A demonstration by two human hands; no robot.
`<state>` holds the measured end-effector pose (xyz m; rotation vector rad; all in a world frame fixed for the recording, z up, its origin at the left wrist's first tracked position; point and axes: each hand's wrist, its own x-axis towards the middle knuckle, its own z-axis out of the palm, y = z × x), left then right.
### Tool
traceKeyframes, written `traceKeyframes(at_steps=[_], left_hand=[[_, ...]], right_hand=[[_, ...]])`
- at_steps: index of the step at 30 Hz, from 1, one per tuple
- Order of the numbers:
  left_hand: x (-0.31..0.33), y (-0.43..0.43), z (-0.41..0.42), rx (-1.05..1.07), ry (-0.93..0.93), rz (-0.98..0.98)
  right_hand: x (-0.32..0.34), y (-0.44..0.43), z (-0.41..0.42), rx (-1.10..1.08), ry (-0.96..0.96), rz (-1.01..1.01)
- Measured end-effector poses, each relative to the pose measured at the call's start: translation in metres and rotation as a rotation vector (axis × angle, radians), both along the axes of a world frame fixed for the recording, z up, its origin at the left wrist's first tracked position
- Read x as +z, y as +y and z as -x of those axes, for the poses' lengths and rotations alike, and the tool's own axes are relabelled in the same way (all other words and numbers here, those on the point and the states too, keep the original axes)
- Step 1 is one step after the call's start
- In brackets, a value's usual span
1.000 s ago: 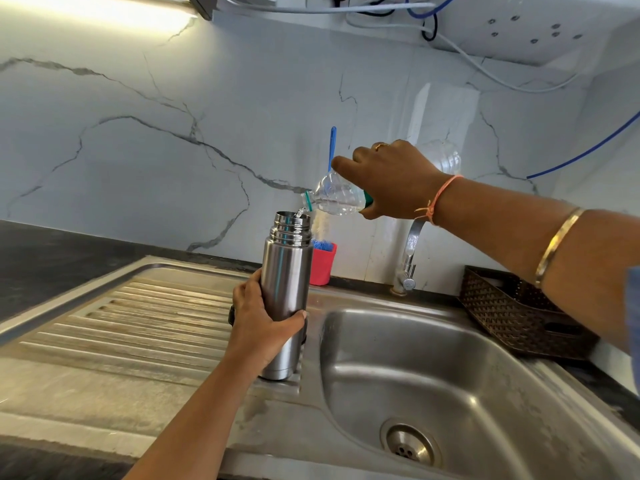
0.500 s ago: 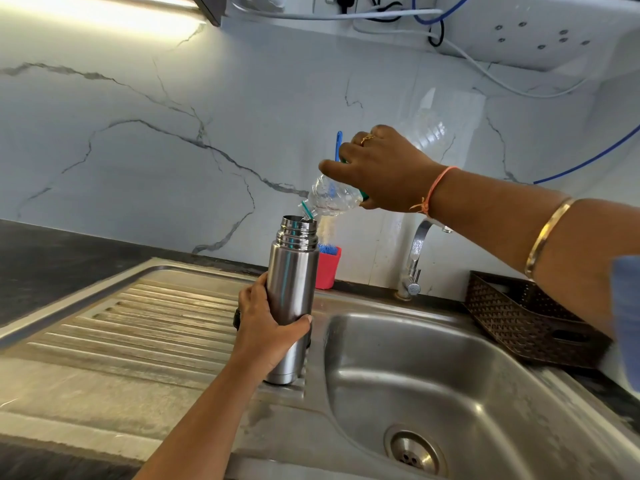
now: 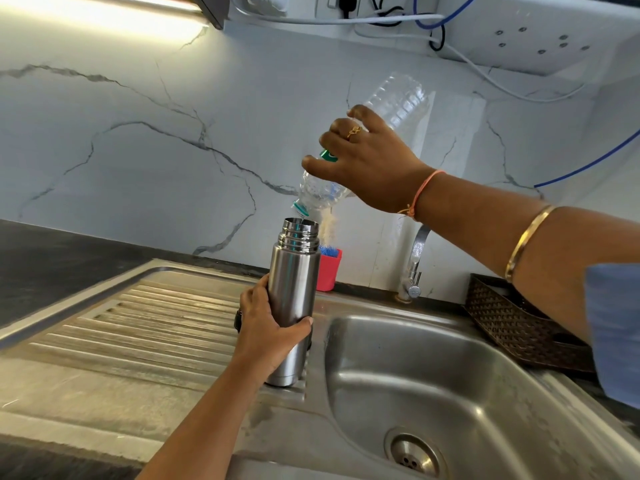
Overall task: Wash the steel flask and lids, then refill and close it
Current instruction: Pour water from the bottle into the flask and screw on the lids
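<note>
Steady the upright cylindrical steel flask (image 3: pixel 294 282) in your wrapped left grip (image 3: pixel 270 330) and, right grip (image 3: pixel 370 161) clasping the clear plastic bottle (image 3: pixel 398 102), pour slowly into the flask's mouth.

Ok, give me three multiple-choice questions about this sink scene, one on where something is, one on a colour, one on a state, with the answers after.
1. Where does the steel flask stand?
A. on a wooden shelf
B. on the ribbed drainboard
C. on the floor

2. What colour is the cup behind the flask?
A. red
B. yellow
C. black

3. How is the flask's mouth?
A. closed by a lid
B. open, with a tilted plastic bottle above it
C. stuffed with a cloth

Answers:
1. B, its base rests on the ribs while the left hand grips it.
2. A, the cup by the wall is plainly red.
3. B, no lid is on, and the right hand holds the bottle neck-down over the opening.
</note>
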<state>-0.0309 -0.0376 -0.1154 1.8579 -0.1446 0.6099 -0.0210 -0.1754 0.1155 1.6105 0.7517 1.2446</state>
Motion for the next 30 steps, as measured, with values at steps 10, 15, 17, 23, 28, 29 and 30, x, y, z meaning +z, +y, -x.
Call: traceKeyframes(at_steps=[10, 15, 17, 23, 28, 29, 30], left_hand=[[0.000, 0.000, 0.000, -0.001, 0.023, -0.007], [0.001, -0.001, 0.000, 0.002, 0.025, -0.012], [0.001, -0.001, 0.000, -0.001, 0.023, -0.009], [0.001, -0.001, 0.001, -0.009, 0.023, -0.001], [0.001, -0.001, 0.001, -0.015, 0.020, 0.004], [0.001, -0.001, 0.000, -0.016, 0.022, 0.004], [0.001, -0.001, 0.000, -0.017, 0.024, 0.003]], right_hand=[[0.002, -0.005, -0.006, -0.050, -0.055, 0.127], [0.005, -0.007, -0.008, -0.026, -0.102, 0.074], [0.006, -0.006, -0.008, -0.028, -0.099, 0.043], [-0.001, -0.006, -0.012, -0.014, -0.094, 0.149], [-0.003, -0.007, -0.011, -0.023, -0.084, 0.074], [-0.003, -0.007, -0.010, -0.022, -0.080, 0.058], [-0.002, -0.007, -0.010, -0.021, -0.085, 0.055]])
